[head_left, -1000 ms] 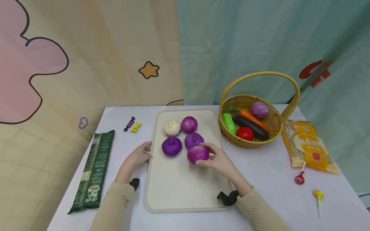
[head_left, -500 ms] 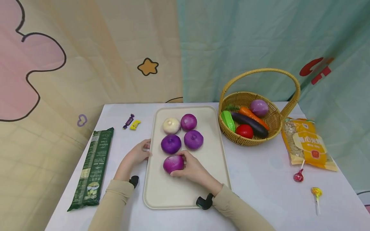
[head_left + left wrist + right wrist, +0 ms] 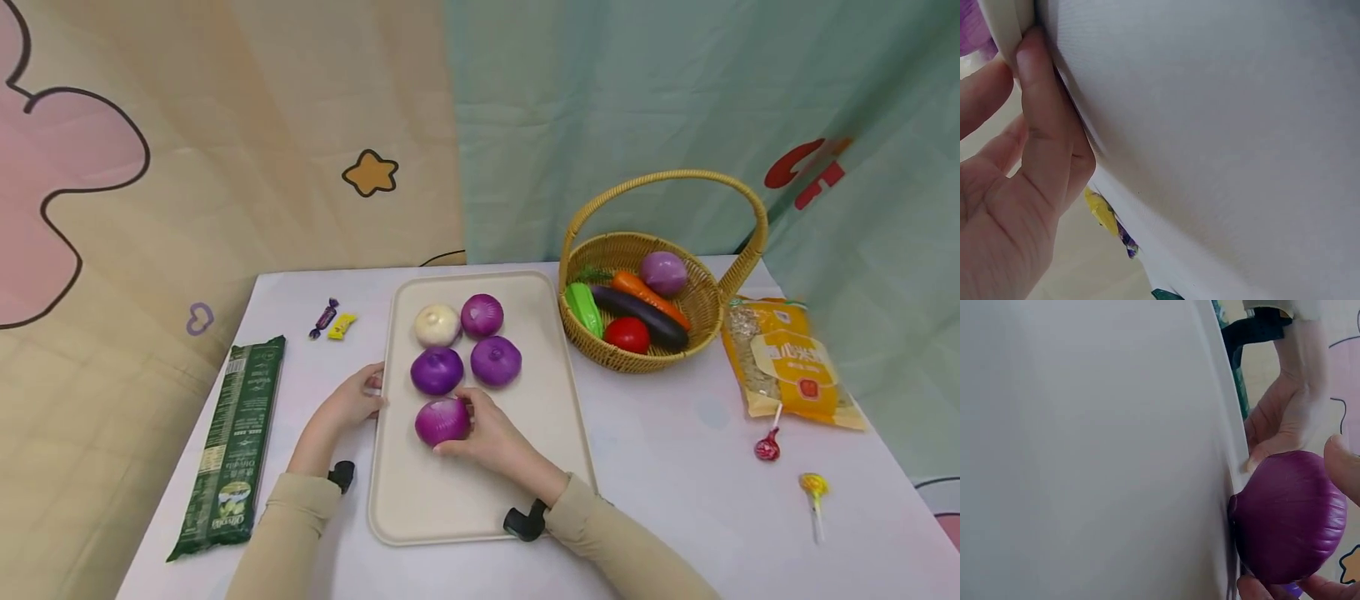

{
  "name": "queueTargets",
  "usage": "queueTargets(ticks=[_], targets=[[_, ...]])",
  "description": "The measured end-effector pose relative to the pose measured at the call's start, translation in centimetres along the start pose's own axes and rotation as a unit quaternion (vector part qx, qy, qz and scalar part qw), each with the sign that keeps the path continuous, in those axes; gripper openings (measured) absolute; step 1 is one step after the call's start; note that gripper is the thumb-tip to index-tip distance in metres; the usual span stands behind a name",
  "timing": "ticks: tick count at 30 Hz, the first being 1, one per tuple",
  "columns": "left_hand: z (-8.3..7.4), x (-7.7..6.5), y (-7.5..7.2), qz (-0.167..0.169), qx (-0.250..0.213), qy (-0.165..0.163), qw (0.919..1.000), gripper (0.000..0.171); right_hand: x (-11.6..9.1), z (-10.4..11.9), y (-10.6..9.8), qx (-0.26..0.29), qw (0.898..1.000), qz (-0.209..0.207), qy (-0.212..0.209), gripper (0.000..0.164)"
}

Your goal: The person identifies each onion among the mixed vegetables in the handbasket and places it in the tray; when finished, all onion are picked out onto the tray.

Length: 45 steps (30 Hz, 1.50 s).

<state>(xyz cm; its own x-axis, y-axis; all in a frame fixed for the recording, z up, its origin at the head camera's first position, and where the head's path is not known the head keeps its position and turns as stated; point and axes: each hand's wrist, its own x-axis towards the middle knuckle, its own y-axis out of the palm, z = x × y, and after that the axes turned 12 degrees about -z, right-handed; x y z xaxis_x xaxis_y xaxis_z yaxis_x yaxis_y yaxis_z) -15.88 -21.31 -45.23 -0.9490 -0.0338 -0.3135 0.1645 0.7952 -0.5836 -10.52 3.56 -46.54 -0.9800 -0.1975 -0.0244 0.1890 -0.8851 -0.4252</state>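
Observation:
My right hand (image 3: 491,433) holds a purple onion (image 3: 442,422) between thumb and fingers, low over the front left part of a cream tray (image 3: 480,508). In the right wrist view the onion (image 3: 1291,515) has its pointed end against the tray surface. Behind it on the tray are a white onion (image 3: 437,325) and three other purple ones: a small onion (image 3: 482,316) at the back, one onion (image 3: 497,361) at middle right and one dark onion (image 3: 437,371) at middle left. My left hand (image 3: 348,408) grips the tray's left edge; in the left wrist view its fingertips pinch the rim (image 3: 1007,31).
A wicker basket (image 3: 600,357) of vegetables stands at the back right. Beside it lie a yellow grain bag (image 3: 795,362), a red lollipop (image 3: 767,447) and a yellow lollipop (image 3: 814,492). Left of the tray are a green packet (image 3: 232,454), a purple candy (image 3: 324,318) and a yellow candy (image 3: 342,326).
My right hand has carried the onion leftward and toward me, from beside the middle right onion to the front left. In the last half second it barely moved. My left hand stayed at the tray edge.

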Motion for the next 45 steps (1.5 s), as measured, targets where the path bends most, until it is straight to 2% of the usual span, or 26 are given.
queueTargets(ticks=[4, 8, 13, 16, 18, 20, 24, 26, 28, 31, 32, 34, 38, 41, 45], targets=[[0.1, -0.1, -0.3, 0.0, -0.003, 0.001, 1.0, 0.065, -0.3, 0.8, -1.3, 0.0, 1.0, 0.004, 0.01, 0.083], [-0.1, -0.2, -0.4, 0.001, -0.007, 0.012, 0.9999, 0.066, 0.0, 2.2, -4.4, -0.003, 1.0, -0.019, 0.011, 0.074], [-0.3, -0.2, -0.5, 0.0, -0.008, 0.018, 0.9998, 0.066, 1.9, 3.4, -10.6, 0.008, 0.996, -0.093, -0.007, 0.048], [-0.2, -0.2, -0.5, 0.0, -0.007, 0.014, 0.9999, 0.067, 3.5, 3.3, -15.0, -0.003, 0.989, -0.149, -0.01, 0.043], [-0.1, -0.2, -0.5, 0.0, -0.009, 0.009, 0.9999, 0.067, 4.8, 2.9, -17.8, -0.014, 0.98, -0.2, -0.004, 0.045], [-0.1, -0.2, -0.5, 0.001, -0.009, 0.008, 0.9999, 0.067, 6.2, 2.3, -20.3, -0.011, 0.966, -0.258, 0.011, 0.047], [0.1, -0.4, -0.6, 0.0, -0.009, 0.006, 0.9999, 0.067, 8.9, 0.8, -24.2, 0.029, 0.928, -0.367, 0.058, 0.05], [0.2, -0.5, -0.6, -0.002, -0.008, 0.005, 1.0, 0.068, 10.0, 0.0, -25.6, 0.043, 0.912, -0.398, 0.086, 0.052], [0.3, -0.6, -0.4, 0.0, -0.012, 0.003, 0.9999, 0.068, 10.8, -0.9, -26.8, 0.035, 0.898, -0.422, 0.118, 0.056], [0.4, -0.7, -0.2, 0.003, -0.021, 0.0, 0.9998, 0.068, 11.4, -2.6, -27.9, 0.018, 0.886, -0.433, 0.163, 0.065], [0.4, -0.8, -0.1, 0.004, -0.023, -0.001, 0.9997, 0.068, 11.5, -3.2, -28.1, 0.01, 0.887, -0.427, 0.177, 0.068], [0.5, -0.9, 0.1, 0.003, -0.025, -0.004, 0.9997, 0.068, 11.5, -4.2, -28.2, 0.0, 0.896, -0.398, 0.197, 0.074], [0.5, -1.0, 0.4, 0.0, -0.028, -0.012, 0.9995, 0.067, 11.3, -5.6, -28.0, -0.034, 0.912, -0.353, 0.208, 0.077], [0.4, -0.8, 0.5, 0.001, -0.027, -0.013, 0.9996, 0.067, 11.3, -6.0, -27.8, -0.066, 0.909, -0.356, 0.204, 0.076], [0.3, -0.6, 0.5, -0.002, -0.021, -0.014, 0.9997, 0.066, 11.2, -6.1, -27.7, -0.083, 0.904, -0.362, 0.212, 0.073]])
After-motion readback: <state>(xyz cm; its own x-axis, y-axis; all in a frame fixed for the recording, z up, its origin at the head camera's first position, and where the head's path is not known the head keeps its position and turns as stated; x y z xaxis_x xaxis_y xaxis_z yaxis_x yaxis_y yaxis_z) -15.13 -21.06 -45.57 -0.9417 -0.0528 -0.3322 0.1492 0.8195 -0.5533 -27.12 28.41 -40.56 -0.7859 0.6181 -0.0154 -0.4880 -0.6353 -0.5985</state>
